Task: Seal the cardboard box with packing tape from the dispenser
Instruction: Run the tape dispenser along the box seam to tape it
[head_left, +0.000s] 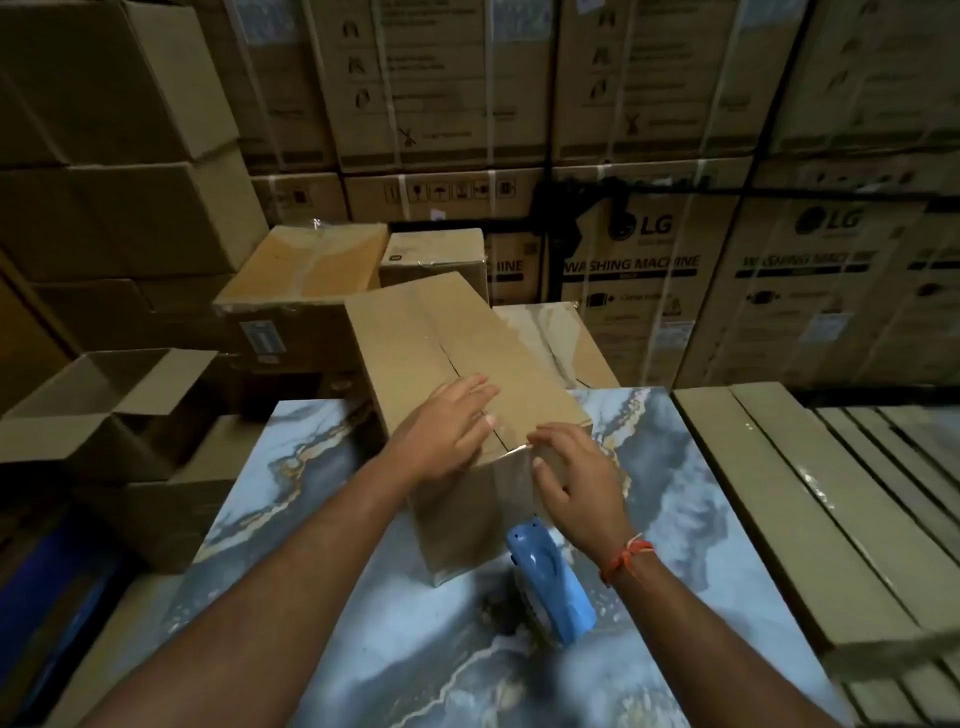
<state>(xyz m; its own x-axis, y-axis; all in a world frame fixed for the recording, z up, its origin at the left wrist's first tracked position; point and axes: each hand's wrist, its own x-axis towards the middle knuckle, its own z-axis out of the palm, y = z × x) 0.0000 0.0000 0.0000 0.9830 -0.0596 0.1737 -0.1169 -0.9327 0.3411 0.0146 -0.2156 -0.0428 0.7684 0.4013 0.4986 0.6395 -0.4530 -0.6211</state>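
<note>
A brown cardboard box (415, 343) stands on a blue marbled surface (395, 634), its top flaps closed with a centre seam. Clear packing tape (511, 483) runs over the near top edge and down the front face. My left hand (441, 431) lies flat on the top near the seam, fingers spread. My right hand (576, 478) presses on the near corner and front face over the tape. The blue tape dispenser (550, 587) lies on the surface just below my right wrist, not held.
An open empty carton (104, 410) sits at the left. Sealed boxes (306, 280) stand behind the work box. Large appliance cartons (649, 280) form a wall at the back. Flat packed cartons (810, 509) lie at the right.
</note>
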